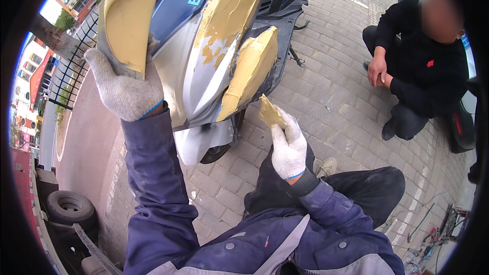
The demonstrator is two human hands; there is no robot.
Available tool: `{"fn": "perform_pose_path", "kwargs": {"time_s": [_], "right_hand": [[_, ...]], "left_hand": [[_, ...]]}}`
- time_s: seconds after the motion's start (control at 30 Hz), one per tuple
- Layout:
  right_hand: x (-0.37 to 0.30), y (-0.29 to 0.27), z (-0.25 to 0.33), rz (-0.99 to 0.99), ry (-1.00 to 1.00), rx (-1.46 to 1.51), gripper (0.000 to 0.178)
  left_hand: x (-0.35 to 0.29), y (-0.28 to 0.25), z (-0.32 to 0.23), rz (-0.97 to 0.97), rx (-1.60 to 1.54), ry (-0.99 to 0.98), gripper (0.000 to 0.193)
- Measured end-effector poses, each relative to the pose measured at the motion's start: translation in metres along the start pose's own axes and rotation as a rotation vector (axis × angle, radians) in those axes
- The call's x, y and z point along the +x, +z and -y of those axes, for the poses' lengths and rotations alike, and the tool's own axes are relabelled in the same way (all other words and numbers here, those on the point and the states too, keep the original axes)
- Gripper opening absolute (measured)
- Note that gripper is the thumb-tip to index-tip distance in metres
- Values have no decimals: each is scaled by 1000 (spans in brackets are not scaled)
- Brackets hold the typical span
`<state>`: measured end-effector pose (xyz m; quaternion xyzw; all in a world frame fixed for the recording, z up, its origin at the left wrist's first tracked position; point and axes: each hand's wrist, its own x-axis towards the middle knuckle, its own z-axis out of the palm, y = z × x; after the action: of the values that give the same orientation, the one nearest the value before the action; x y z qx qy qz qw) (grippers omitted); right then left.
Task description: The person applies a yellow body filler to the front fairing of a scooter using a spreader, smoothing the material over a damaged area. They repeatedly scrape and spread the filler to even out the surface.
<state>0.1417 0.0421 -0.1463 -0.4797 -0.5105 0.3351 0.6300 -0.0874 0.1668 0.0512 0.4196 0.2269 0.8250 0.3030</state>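
Note:
In a white knit glove, my left hand (130, 90) grips the lower end of a grey putty board (106, 46). A thick layer of yellow putty (135, 23) covers most of that board. My right hand (289, 145), gloved too, pinches a small putty scraper (271, 113) coated in the same yellow putty. Ahead of me is a blue and silver scooter (178, 76). Yellow filler lies on it in an upper strip (232, 5), patchy at its lower end, and in a lower strip (250, 74). The scraper is just below the lower strip, apart from it.
Grey paving bricks (326, 71) surround the scooter. At the right a person in black (425, 66) squats with hands together, beside a vehicle. A vehicle with a black tyre (71, 208) stands at the lower left. Tools and cables (440, 237) lie at the lower right.

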Motion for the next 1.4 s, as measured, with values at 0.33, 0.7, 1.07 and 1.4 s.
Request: {"fn": "perform_pose_path", "kwargs": {"time_s": [0.33,0.7,1.07,1.4], "right_hand": [[31,-55,76,42,290,652,40],[21,-83,58,334,-334,-495,38],[5,-95,67,107,366,-49,34],[4,-79,66,87,301,57,33]], "left_hand": [[-233,-30,11,5,-90,-749,74],[-231,-29,22,-59,-124,-819,71],[-244,-50,34,398,484,-313,68],[-224,-22,27,652,612,-60,52]]}}
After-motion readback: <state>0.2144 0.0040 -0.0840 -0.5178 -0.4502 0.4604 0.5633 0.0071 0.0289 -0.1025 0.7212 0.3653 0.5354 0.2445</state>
